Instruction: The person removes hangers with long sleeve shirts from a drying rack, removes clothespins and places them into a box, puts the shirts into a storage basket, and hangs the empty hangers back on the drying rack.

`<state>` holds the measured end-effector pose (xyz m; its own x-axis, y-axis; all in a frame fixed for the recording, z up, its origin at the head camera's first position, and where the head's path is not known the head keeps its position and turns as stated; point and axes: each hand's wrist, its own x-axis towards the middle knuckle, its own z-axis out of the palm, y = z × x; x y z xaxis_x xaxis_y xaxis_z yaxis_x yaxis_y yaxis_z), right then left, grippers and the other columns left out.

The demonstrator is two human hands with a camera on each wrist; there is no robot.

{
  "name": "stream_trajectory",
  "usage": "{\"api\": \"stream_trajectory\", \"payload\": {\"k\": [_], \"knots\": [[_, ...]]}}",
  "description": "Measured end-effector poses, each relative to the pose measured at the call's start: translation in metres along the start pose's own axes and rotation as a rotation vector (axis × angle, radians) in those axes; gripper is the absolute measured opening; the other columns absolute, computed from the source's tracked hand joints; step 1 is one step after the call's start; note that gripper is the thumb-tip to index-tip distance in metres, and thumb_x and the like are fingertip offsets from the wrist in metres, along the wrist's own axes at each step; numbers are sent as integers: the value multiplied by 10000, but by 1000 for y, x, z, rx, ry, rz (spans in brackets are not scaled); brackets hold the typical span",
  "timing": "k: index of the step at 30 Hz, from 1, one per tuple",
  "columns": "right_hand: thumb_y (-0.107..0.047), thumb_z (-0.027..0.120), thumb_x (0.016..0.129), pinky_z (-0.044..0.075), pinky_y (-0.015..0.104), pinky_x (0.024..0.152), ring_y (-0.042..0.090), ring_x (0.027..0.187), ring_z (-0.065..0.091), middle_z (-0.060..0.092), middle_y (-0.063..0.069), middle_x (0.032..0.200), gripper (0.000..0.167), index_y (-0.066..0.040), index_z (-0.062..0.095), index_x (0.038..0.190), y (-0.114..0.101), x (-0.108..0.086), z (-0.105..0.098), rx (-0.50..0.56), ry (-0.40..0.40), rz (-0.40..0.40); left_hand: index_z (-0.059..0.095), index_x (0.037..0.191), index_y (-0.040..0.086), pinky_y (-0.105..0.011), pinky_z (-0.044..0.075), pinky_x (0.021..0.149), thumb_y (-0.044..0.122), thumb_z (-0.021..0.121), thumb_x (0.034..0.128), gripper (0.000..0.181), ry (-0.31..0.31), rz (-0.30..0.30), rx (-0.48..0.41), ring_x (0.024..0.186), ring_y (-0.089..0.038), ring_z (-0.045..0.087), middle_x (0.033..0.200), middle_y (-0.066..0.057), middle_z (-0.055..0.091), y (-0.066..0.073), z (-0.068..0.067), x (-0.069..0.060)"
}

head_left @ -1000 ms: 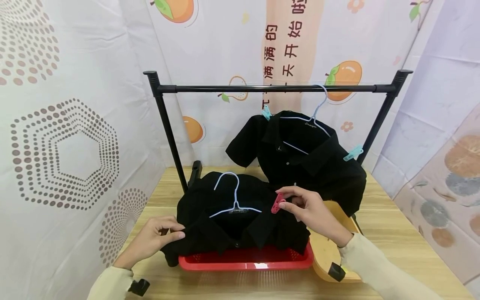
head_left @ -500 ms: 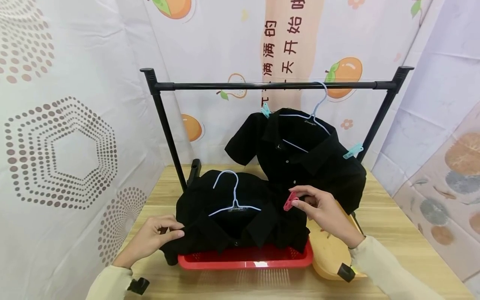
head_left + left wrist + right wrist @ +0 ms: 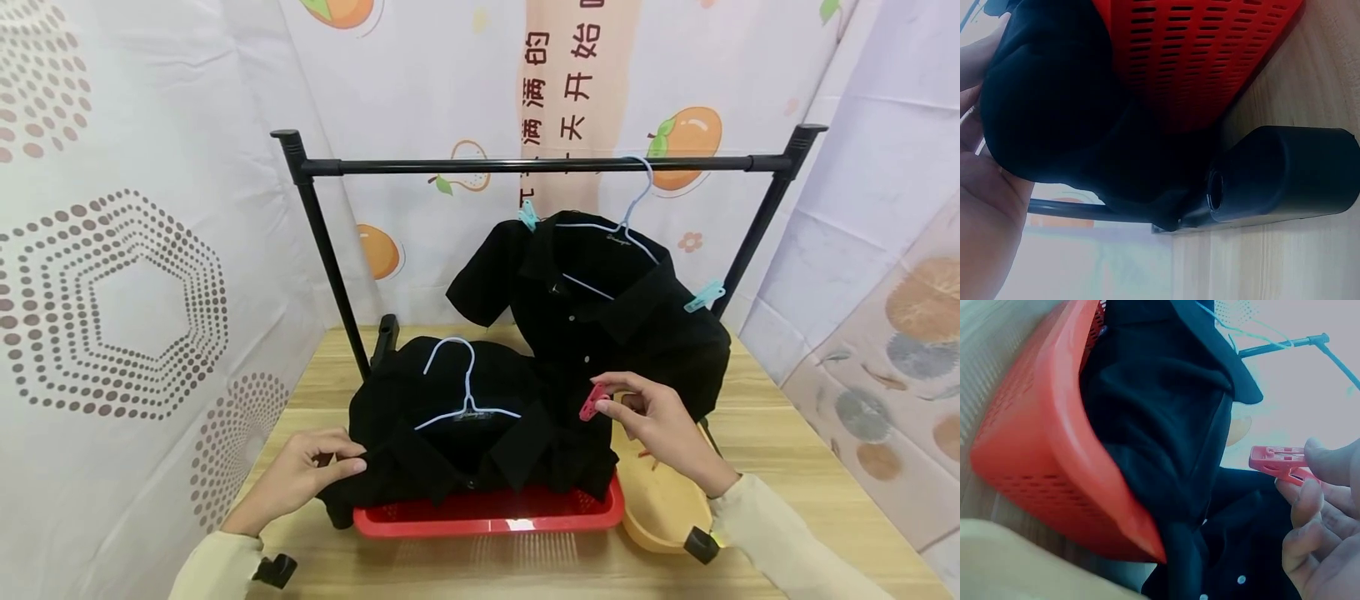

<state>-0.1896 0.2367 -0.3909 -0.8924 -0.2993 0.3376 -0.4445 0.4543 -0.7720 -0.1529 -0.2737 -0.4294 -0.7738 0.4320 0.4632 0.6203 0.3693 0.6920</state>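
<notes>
A black shirt (image 3: 450,392) lies over the red basket (image 3: 480,525), a pale blue hanger (image 3: 468,407) in its collar. At its left side my left hand (image 3: 307,471) pinches the cloth between thumb and fingers. In the left wrist view the black cloth (image 3: 1066,94) covers part of those fingers. My right hand (image 3: 663,425) holds a red clothespin (image 3: 593,402) by its end, just right of the shirt and apart from it. The right wrist view shows the clothespin (image 3: 1279,459) between thumb and fingers.
Behind, a second black shirt (image 3: 600,308) hangs on a blue hanger from the black rack bar (image 3: 450,167), with turquoise clothespins (image 3: 705,297) at its shoulders. A yellow tray (image 3: 660,508) stands right of the basket. A black rack foot (image 3: 1291,175) is beside the basket's left.
My right hand has moved right with the red clothespin, away from the shirt's collar. The left hand stays at the shirt's edge. The head view has shifted slightly.
</notes>
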Motion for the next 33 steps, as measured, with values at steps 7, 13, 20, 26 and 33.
{"api": "stream_trajectory", "payload": {"k": [7, 13, 20, 26, 33], "knots": [[-237, 699, 1004, 466, 326, 406, 186, 528, 519, 681, 22, 1017, 278, -226, 671, 1280, 16, -3, -6, -26, 16, 31, 814, 983, 116, -291, 384, 499, -83, 771, 854, 241, 9, 8, 2, 597, -126, 480, 805, 47, 669, 1, -1, 2], [-187, 705, 997, 471, 297, 443, 121, 514, 520, 702, 71, 1070, 302, -111, 668, 1288, 31, -8, -9, -55, 25, 50, 814, 980, 111, -296, 386, 498, -88, 775, 846, 243, 12, 16, 3, 600, -127, 485, 804, 42, 669, 2, -1, 2], [-160, 723, 982, 516, 320, 462, 116, 567, 613, 708, 147, 1091, 290, -54, 676, 1248, 46, -15, -11, -82, 21, 81, 813, 972, 118, -282, 385, 490, -101, 779, 834, 261, 14, 33, 12, 592, -122, 481, 801, 46, 670, -1, -1, 1], [-183, 725, 982, 532, 327, 487, 138, 609, 658, 712, 140, 1055, 281, -46, 669, 1221, 61, -21, -16, -64, -13, 142, 812, 975, 124, -277, 388, 497, -97, 778, 838, 263, 14, 28, 16, 599, -121, 488, 808, 46, 676, -1, 0, 0], [-185, 729, 977, 528, 324, 540, 251, 678, 655, 738, 125, 945, 339, 23, 644, 1231, 74, -28, -29, -69, -104, 270, 813, 977, 128, -277, 395, 508, -87, 780, 841, 256, 12, 16, 13, 614, -109, 500, 819, 48, 686, 0, 1, 0]]}}
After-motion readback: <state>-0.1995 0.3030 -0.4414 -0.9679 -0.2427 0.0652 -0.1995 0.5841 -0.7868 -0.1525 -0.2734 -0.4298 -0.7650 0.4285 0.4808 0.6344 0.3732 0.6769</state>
